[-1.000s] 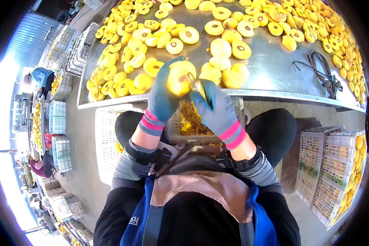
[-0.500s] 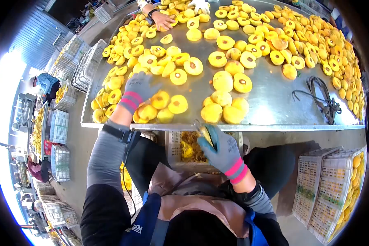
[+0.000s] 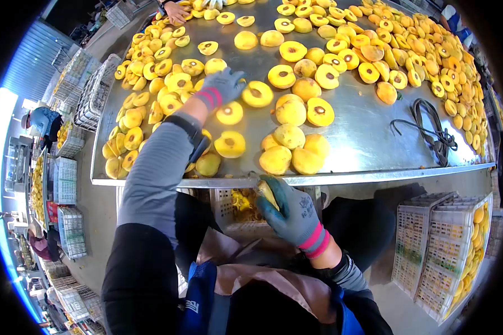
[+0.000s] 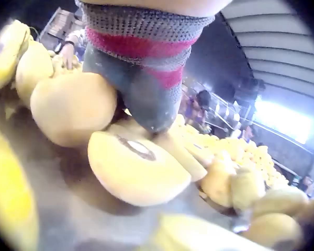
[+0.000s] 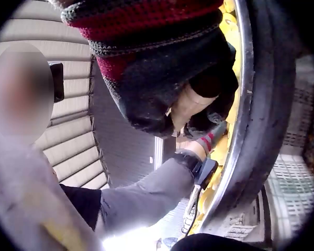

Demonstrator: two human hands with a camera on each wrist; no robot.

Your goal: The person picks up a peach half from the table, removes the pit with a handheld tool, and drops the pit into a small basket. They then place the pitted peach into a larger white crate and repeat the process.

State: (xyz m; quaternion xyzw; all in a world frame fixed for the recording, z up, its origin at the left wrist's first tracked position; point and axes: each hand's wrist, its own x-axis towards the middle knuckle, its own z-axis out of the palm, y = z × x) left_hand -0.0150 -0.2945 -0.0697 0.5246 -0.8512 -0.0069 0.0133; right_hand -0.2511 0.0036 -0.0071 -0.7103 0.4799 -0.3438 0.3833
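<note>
My gloved left hand (image 3: pixel 222 87) reaches over the table among yellow peach halves, fingers extended, right beside a large cut-side-up half (image 3: pixel 257 94). In the left wrist view, the left hand (image 4: pixel 146 99) points down behind a peach half (image 4: pixel 138 170) with a brown pit hollow, close to a rounded peach half (image 4: pixel 73 107). At the table's near edge, my gloved right hand (image 3: pixel 290 207) grips a small hand tool (image 3: pixel 267 195) with a pale handle and thin metal tip. The right wrist view shows the pale handle (image 5: pixel 191 109) inside the curled right hand (image 5: pixel 172 89).
The metal table (image 3: pixel 363 134) bears many peach halves, heaped at right (image 3: pixel 430 61). A coiled black cable (image 3: pixel 433 134) lies near its right side. Below the edge sits a crate (image 3: pixel 246 209) with yellow scraps; white crates (image 3: pixel 441 251) stand at right. Another person's hand (image 3: pixel 176 12) is at the far left.
One second ago my left hand held a peach half against the right hand's tool. It then let go over the left-hand peaches and has since moved right. The right hand keeps the tool.
</note>
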